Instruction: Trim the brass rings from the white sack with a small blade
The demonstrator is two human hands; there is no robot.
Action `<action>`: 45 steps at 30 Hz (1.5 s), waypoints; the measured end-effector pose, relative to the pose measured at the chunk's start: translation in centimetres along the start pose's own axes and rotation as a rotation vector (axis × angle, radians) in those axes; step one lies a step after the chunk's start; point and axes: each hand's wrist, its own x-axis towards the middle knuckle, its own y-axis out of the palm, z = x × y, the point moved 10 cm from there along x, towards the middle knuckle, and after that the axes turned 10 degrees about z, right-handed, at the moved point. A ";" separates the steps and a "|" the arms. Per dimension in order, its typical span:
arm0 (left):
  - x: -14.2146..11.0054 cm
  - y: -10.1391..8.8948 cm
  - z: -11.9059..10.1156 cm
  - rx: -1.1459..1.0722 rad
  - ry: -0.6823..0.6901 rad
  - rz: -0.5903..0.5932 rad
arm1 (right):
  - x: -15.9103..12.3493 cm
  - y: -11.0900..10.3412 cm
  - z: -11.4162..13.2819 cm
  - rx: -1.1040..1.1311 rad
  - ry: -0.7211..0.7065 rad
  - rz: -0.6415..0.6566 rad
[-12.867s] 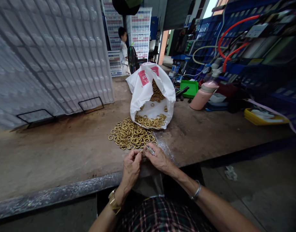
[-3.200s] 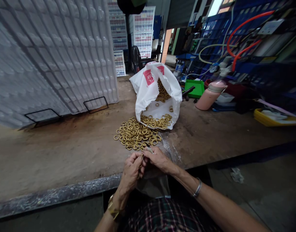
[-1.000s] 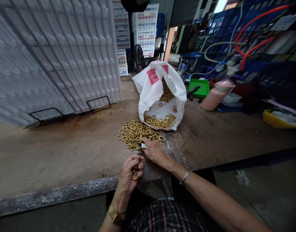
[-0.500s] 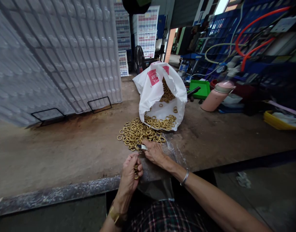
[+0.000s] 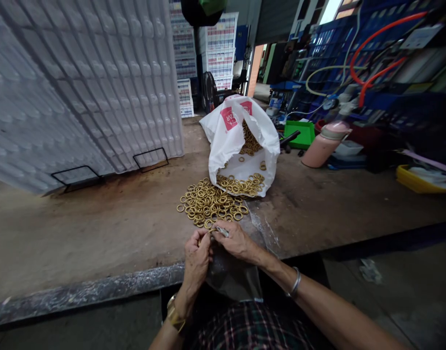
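Observation:
My left hand (image 5: 197, 257) is closed just in front of the ring pile, thumb and fingers pinching a brass ring (image 5: 212, 230). Fingertips of my right hand (image 5: 241, 244) meet it at that ring. Between the right thumb and fingers sits a small silvery tool (image 5: 223, 232), its exact kind unclear. Right beyond both hands lies a heap of brass rings (image 5: 208, 201) on the worktable (image 5: 135, 233). The heap runs into the mouth of a white plastic bag (image 5: 223, 141) lying on its side, with more rings inside. Whatever the left palm encloses is hidden.
Stacked clear plastic trays (image 5: 135, 87) stand at the left by black wire stands (image 5: 150, 159). On the right are a green tray (image 5: 300, 135), a pink bottle (image 5: 324, 146) and a yellow tray (image 5: 420, 180). Clear plastic sheeting (image 5: 237, 282) hangs over the table's front edge.
My right hand has drawn back from the pile toward my left hand, and their fingertips now meet. The left hand has turned, hiding the rings seen in its palm earlier.

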 end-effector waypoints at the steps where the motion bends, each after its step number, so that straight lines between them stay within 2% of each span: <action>1: 0.0 0.1 -0.3 0.013 0.016 0.000 | 0.0 0.1 0.1 0.052 0.009 0.013; 5: -0.2 0.6 -1.0 0.059 0.064 0.021 | 0.0 -0.1 -0.2 0.136 0.065 -0.009; 8: -0.3 1.0 -0.2 0.021 -0.001 0.071 | 0.0 -0.2 -0.6 0.158 0.085 -0.039; 12: -0.5 2.1 0.7 -0.108 -0.111 0.195 | -0.1 -0.3 -1.2 0.175 0.129 -0.058; 15: -0.6 2.7 0.6 -0.192 -0.119 0.244 | -0.2 -0.3 -1.1 0.207 0.150 -0.049; 27: -1.1 3.0 0.5 -0.341 -0.090 0.293 | 0.0 0.3 -1.7 0.289 0.130 -0.010; 33: -1.1 2.2 1.0 -0.383 -0.108 0.242 | -0.2 -0.3 -2.5 0.024 0.149 -0.090; 40: -0.6 1.7 1.3 -0.247 -0.062 0.201 | -0.7 1.6 -1.7 -0.385 0.147 0.065; 45: -1.1 1.7 0.7 -0.119 -0.035 0.206 | -0.4 1.5 -2.1 -0.442 0.173 0.097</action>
